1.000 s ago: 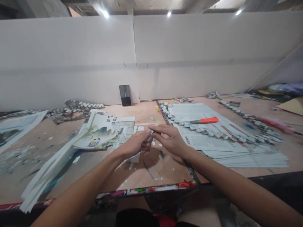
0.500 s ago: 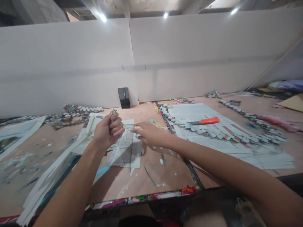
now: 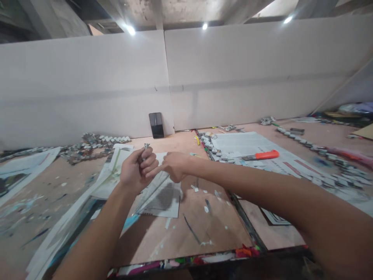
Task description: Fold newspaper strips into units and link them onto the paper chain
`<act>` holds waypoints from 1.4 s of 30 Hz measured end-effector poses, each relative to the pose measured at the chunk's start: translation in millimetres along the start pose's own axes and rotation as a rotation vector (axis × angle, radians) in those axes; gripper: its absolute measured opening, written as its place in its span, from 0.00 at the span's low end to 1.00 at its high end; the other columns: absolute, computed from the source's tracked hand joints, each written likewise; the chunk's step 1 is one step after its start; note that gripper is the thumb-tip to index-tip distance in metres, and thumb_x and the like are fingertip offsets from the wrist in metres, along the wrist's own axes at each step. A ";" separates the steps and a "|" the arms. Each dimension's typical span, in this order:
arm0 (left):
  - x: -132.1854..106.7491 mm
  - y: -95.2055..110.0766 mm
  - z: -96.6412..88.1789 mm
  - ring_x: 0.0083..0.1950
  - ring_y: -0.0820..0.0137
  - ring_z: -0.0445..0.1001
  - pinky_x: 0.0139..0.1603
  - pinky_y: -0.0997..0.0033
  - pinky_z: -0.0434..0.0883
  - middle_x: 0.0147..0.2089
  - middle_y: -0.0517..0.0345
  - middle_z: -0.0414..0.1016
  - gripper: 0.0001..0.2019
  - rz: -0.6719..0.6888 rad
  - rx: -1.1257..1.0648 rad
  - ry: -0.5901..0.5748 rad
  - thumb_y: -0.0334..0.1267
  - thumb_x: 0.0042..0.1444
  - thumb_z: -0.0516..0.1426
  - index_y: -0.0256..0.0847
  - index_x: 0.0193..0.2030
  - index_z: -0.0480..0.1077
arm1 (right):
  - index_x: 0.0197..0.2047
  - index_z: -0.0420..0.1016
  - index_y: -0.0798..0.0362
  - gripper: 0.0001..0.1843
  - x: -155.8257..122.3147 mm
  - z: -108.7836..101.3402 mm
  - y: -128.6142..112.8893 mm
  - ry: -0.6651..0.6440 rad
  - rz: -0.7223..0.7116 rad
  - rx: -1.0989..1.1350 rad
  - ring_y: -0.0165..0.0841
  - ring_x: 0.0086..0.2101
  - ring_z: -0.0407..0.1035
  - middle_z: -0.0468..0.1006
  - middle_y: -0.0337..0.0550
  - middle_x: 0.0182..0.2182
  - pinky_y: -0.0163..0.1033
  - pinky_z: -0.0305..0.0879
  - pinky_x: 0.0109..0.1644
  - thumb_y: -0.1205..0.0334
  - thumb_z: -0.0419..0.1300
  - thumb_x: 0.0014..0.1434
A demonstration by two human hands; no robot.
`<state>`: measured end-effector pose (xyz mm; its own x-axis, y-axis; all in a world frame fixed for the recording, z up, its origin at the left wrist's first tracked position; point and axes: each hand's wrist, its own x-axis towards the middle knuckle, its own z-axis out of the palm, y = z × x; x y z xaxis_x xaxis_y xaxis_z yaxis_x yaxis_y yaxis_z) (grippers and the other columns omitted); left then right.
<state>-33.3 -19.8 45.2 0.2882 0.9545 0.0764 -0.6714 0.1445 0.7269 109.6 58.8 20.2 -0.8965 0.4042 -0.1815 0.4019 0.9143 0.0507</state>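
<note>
The left hand (image 3: pixel 138 168) closes its fingers around a small grey-white piece (image 3: pixel 147 146); its uneven tip projects above the fist. The right hand (image 3: pixel 175 165) is over the upper part of a printed sheet (image 3: pixel 167 200) on the surface (image 3: pixel 215 229); its finger grip cannot be determined. The sheet is white with fine dark print.

Behind the desk (image 3: pixel 221 237) there stands a pale partition wall, made of a left panel (image 3: pixel 87 74) and a right panel (image 3: pixel 247 58), which meet in a thin vertical seam (image 3: pixel 166 66). A faint grey band (image 3: pixel 221 82) runs across both panels. Above them, the ceiling (image 3: pixel 189 15) is grey and has beams (image 3: pixel 158 15), and three small lamps (image 3: pixel 204 26) shine white. The desk has a pinkish-brown surface, with paint stains at the left, and a dark gap (image 3: pixel 246 219) divides it.
</note>
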 end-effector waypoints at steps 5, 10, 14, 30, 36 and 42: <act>-2.9 1.2 -0.9 0.17 0.77 0.38 0.14 0.79 0.46 0.20 0.68 0.37 0.16 -0.011 -0.036 -0.030 0.36 0.62 0.43 0.39 0.22 0.55 | 0.42 0.70 0.55 0.12 -66.7 -14.5 24.1 0.080 0.322 -0.026 0.36 0.28 0.67 0.76 0.52 0.32 0.37 0.55 0.30 0.64 0.49 0.58; -0.7 -8.3 -2.1 0.18 0.77 0.38 0.15 0.80 0.46 0.20 0.68 0.38 0.17 -0.047 0.002 -0.046 0.39 0.64 0.44 0.39 0.23 0.56 | 0.44 0.67 0.54 0.19 -138.6 -47.8 27.4 0.252 0.529 0.365 0.30 0.23 0.66 0.74 0.43 0.27 0.35 0.58 0.30 0.54 0.40 0.66; 1.8 -15.1 -2.3 0.18 0.78 0.38 0.16 0.80 0.47 0.20 0.68 0.39 0.18 -0.020 0.114 -0.047 0.41 0.64 0.45 0.38 0.23 0.56 | 0.49 0.66 0.53 0.20 -179.4 -74.6 -6.1 0.183 0.526 0.648 0.28 0.20 0.66 0.72 0.38 0.23 0.34 0.60 0.27 0.50 0.43 0.65; 5.1 -33.1 -1.3 0.18 0.80 0.42 0.17 0.79 0.46 0.19 0.69 0.43 0.19 0.082 0.440 -0.088 0.48 0.60 0.51 0.40 0.24 0.54 | 0.37 0.68 0.52 0.18 -197.7 -64.2 -41.5 -0.031 0.490 0.890 0.29 0.19 0.65 0.69 0.39 0.23 0.35 0.61 0.24 0.48 0.47 0.63; 4.2 -35.4 -6.7 0.19 0.80 0.45 0.19 0.78 0.46 0.20 0.68 0.45 0.19 0.137 0.687 -0.063 0.49 0.61 0.49 0.39 0.24 0.54 | 0.35 0.70 0.51 0.18 -197.2 -55.3 -38.6 0.021 0.462 0.918 0.29 0.18 0.63 0.68 0.39 0.20 0.35 0.61 0.25 0.47 0.48 0.62; 3.3 -32.4 -7.4 0.20 0.79 0.47 0.19 0.77 0.48 0.20 0.67 0.47 0.19 0.134 0.748 -0.103 0.49 0.62 0.49 0.39 0.24 0.55 | 0.35 0.70 0.53 0.20 -196.1 -43.7 -45.0 0.046 0.473 0.953 0.30 0.17 0.65 0.67 0.35 0.14 0.36 0.64 0.28 0.47 0.46 0.64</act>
<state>-15.7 -19.5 16.8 0.3237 0.9170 0.2329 -0.0749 -0.2205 0.9725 259.2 -60.4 96.4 -0.6088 0.7319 -0.3061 0.6736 0.2731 -0.6868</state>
